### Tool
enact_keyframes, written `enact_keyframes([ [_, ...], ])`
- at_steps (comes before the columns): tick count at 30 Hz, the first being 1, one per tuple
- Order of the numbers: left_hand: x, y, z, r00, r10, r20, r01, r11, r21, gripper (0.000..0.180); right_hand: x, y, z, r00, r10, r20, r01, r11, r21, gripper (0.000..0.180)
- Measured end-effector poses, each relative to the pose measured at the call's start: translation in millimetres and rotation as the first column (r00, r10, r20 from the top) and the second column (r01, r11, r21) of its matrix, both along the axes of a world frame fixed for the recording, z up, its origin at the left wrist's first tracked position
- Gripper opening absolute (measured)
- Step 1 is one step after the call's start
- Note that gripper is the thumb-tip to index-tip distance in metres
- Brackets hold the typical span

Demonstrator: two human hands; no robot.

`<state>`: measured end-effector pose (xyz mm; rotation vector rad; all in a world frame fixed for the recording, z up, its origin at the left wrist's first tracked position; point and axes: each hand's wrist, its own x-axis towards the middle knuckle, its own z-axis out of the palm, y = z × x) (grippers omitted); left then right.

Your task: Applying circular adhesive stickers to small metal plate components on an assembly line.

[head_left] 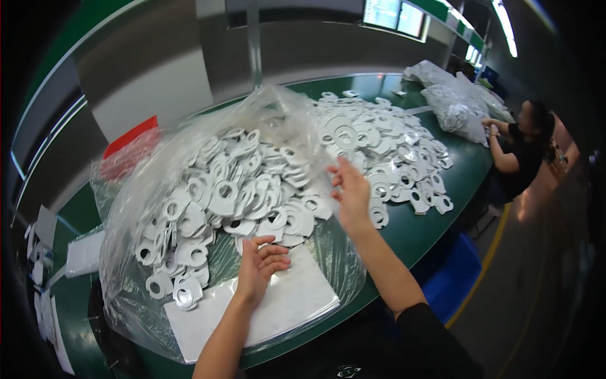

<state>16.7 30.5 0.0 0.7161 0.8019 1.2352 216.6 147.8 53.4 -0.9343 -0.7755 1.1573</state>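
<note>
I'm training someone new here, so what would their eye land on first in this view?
Most striking is the big heap of white parts in the middle, with a clear bag around it, and a second heap to its right on the green table. Bright colour stands out too: a red sheet at upper left and a blue bin at lower right.

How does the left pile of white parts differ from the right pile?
The left pile lies on clear plastic; the right pile lies on the green table. The left pile has many pieces tipped up, while the right pile's pieces lie mostly flatter. The left pile sits nearer the person, the right pile farther off. Both hold white pieces with round holes.
</note>
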Motion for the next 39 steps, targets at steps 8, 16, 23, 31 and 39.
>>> enact_keyframes([
  [8,-2.7,1.1,-14.5,0.999,0.026,-0.022,-0.027,1.0,-0.005,0.052,-51.8,-49.0,-36.3,0.31,0.099,0.946,-0.778,0.599,0.192,0.025],
  [16,4.4,0.9,-2.2,0.99,0.062,-0.126,-0.062,0.998,0.011,0.05,-53.6,-37.3,-54.3,0.452,0.099,0.886,-0.7,0.655,0.284,0.026],
  [23,5.3,2.6,-2.2,0.99,0.085,-0.112,-0.082,0.996,0.029,0.048,-51.4,-34.7,-53.8,0.446,0.131,0.886,-0.721,0.639,0.269,0.028],
  [31,6.3,0.3,-1.1,0.99,0.085,-0.117,-0.082,0.996,0.032,0.048,-50.8,-36.7,-54.3,0.448,0.142,0.883,-0.721,0.641,0.263,0.028],
  [39,5.0,0.1,1.2,0.991,0.075,-0.108,-0.072,0.997,0.036,0.047,-50.3,-37.4,-52.0,0.43,0.134,0.893,-0.725,0.641,0.253,0.027],
])
